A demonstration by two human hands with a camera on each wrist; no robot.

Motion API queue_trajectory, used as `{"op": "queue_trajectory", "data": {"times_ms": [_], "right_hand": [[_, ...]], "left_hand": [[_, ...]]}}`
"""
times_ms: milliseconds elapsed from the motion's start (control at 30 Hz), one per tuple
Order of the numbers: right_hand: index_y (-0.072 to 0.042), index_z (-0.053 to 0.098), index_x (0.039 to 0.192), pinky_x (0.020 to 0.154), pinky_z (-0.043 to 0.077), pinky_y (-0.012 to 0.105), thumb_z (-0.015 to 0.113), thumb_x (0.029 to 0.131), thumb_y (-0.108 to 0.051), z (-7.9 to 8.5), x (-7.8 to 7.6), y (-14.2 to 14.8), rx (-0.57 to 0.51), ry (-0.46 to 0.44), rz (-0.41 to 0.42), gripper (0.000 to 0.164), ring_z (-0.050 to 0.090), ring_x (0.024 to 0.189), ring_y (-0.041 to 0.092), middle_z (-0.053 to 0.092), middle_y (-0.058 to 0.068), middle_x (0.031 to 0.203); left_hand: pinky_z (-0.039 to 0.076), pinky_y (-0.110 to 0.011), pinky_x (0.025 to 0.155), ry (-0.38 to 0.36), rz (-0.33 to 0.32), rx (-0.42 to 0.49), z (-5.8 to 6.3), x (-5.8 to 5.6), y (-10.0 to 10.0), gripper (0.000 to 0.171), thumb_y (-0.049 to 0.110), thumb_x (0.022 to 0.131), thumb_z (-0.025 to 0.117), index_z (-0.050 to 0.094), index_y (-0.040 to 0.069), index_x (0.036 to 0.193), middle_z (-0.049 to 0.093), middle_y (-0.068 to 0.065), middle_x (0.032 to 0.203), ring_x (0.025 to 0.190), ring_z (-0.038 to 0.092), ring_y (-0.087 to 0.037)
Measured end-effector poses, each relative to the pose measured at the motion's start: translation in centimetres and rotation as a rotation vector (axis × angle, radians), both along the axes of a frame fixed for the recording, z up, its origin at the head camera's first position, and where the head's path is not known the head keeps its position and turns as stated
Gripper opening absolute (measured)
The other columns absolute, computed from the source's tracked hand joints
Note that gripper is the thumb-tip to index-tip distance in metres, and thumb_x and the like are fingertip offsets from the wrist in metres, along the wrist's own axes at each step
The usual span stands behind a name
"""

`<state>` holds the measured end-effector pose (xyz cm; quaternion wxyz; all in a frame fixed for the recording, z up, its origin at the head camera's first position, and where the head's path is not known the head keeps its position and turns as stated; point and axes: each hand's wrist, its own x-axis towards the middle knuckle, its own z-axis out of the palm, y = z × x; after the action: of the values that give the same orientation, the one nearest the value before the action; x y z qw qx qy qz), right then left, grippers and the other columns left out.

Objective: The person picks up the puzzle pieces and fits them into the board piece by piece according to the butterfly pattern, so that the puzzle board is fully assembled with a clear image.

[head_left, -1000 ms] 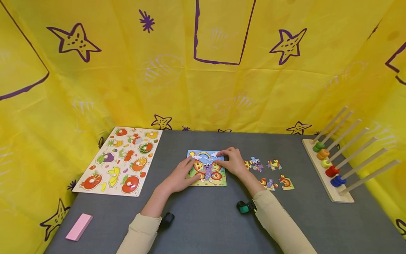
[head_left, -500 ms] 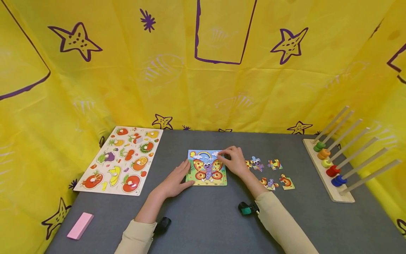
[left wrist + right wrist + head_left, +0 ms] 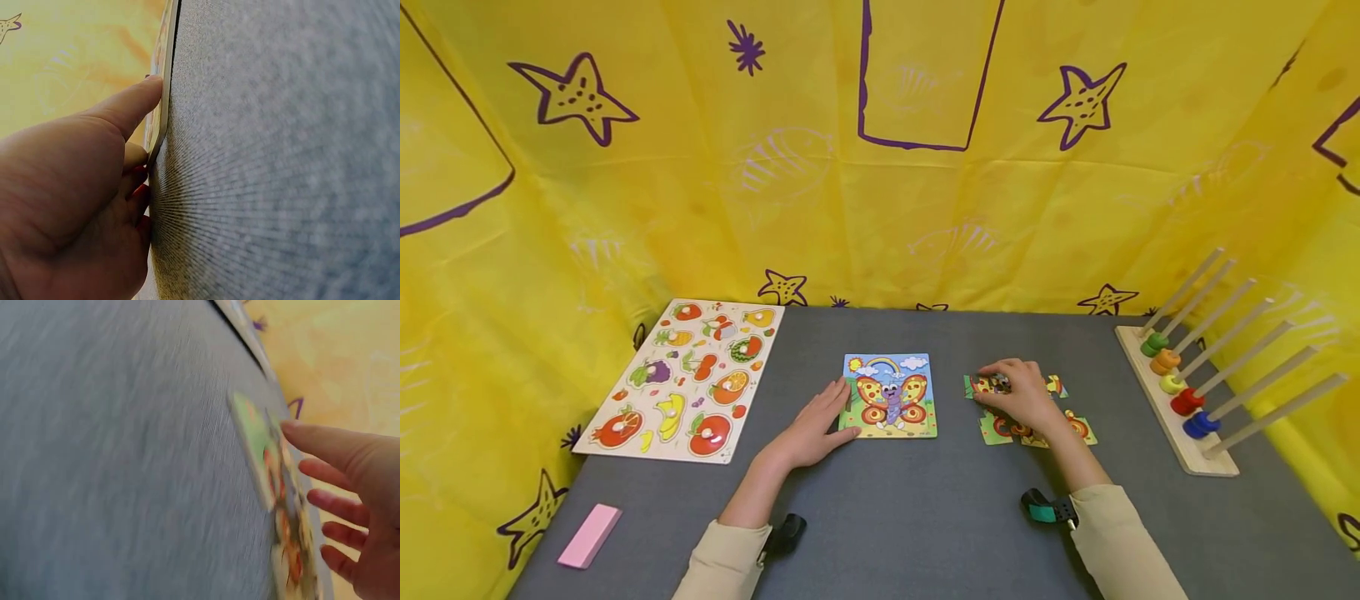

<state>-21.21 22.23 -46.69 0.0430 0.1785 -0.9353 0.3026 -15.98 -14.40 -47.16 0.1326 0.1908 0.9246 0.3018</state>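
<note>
A square butterfly picture board (image 3: pixel 891 400) lies flat on the grey table. My left hand (image 3: pixel 812 423) rests at its left side, fingers and thumb extended along the edge; in the left wrist view the thumb touches the board's rim (image 3: pixel 166 94). To the right are several loose jigsaw pieces in two rows, among them a green and red corner piece (image 3: pixel 996 430) and a yellow and red one (image 3: pixel 1078 427). My right hand (image 3: pixel 1021 390) hovers over the upper row, partly covering it. In the right wrist view its fingers are spread above the blurred pieces (image 3: pixel 253 434), holding nothing.
A wooden fruit knob puzzle (image 3: pixel 688 383) lies at the left, with a pink block (image 3: pixel 589 536) nearer the front. At the right stands a wooden peg rack (image 3: pixel 1180 408) with coloured rings. A yellow curtain (image 3: pixel 880 225) closes off the back.
My right hand has moved right, from the board's upper right corner to the loose pieces. The left hand has drawn slightly left, uncovering more of the board's picture.
</note>
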Motion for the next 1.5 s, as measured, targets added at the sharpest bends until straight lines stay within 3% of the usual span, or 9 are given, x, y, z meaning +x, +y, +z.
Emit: {"op": "queue_trajectory", "data": {"times_ms": [200,367,500,700,867,1200,1500], "right_hand": [[-0.002,0.07,0.114,0.093,0.029,0.06,0.08,0.082,-0.019,-0.5,0.4,0.9,0.027,0.037,0.022,0.038,0.038,0.115,0.045,0.055,0.025,0.126],[-0.003,0.069,0.11,0.093,0.027,0.062,0.08,0.082,-0.019,-0.6,0.1,0.8,-0.004,0.007,0.001,0.034,0.035,0.116,0.046,0.054,0.024,0.126],[-0.007,0.065,0.107,0.091,0.033,0.056,0.081,0.08,-0.017,-0.5,0.0,0.5,-0.038,-0.008,-0.005,0.033,0.044,0.11,0.039,0.062,0.016,0.114],[-0.011,0.067,0.102,0.064,0.049,0.03,0.077,0.085,-0.016,-0.1,0.1,-2.0,-0.229,-0.028,-0.047,0.021,0.063,0.075,0.017,0.071,0.002,0.087],[-0.009,0.071,0.103,0.068,0.049,0.025,0.077,0.086,-0.02,0.5,0.4,-6.5,-0.399,-0.17,-0.069,0.021,0.066,0.079,0.013,0.074,0.002,0.088],[-0.013,0.073,0.098,0.058,0.046,0.026,0.079,0.083,-0.023,-0.4,0.0,-13.9,-0.316,-0.203,-0.003,0.018,0.065,0.067,0.007,0.073,-0.003,0.081],[-0.015,0.075,0.096,0.061,0.044,0.028,0.079,0.083,-0.024,-0.8,-0.5,-16.5,-0.197,-0.077,0.01,0.016,0.059,0.07,0.01,0.069,-0.007,0.074]], "left_hand": [[0.01,-0.052,0.116,0.008,-0.001,0.009,0.2,0.2,-0.1,0.076,0.033,0.098,0.058,0.019,-0.001,0.154,0.011,-0.017,0.161,0.148,0.006,-0.034],[0.01,-0.053,0.116,0.003,0.003,0.019,0.4,0.2,0.0,0.075,0.032,0.098,0.058,0.02,-0.001,0.154,0.011,-0.018,0.161,0.148,0.006,-0.034],[0.01,-0.052,0.116,-0.006,0.004,0.019,0.4,0.2,0.1,0.075,0.033,0.098,0.058,0.02,-0.001,0.154,0.011,-0.017,0.161,0.148,0.006,-0.034],[0.01,-0.053,0.116,-0.002,0.003,0.022,0.2,0.0,0.0,0.075,0.033,0.099,0.058,0.02,-0.001,0.154,0.012,-0.017,0.161,0.148,0.006,-0.034],[0.01,-0.053,0.116,-0.004,-0.004,0.024,0.2,0.0,0.0,0.075,0.033,0.099,0.058,0.02,-0.002,0.153,0.012,-0.018,0.161,0.148,0.006,-0.034],[0.011,-0.055,0.115,0.024,-0.018,0.022,0.2,0.0,0.1,0.076,0.031,0.099,0.058,0.017,0.0,0.154,0.012,-0.02,0.16,0.147,0.008,-0.036],[0.012,-0.061,0.113,0.059,-0.047,0.037,0.3,0.2,-0.1,0.068,0.027,0.099,0.058,0.024,0.003,0.154,0.014,-0.025,0.158,0.145,0.009,-0.043]]}}
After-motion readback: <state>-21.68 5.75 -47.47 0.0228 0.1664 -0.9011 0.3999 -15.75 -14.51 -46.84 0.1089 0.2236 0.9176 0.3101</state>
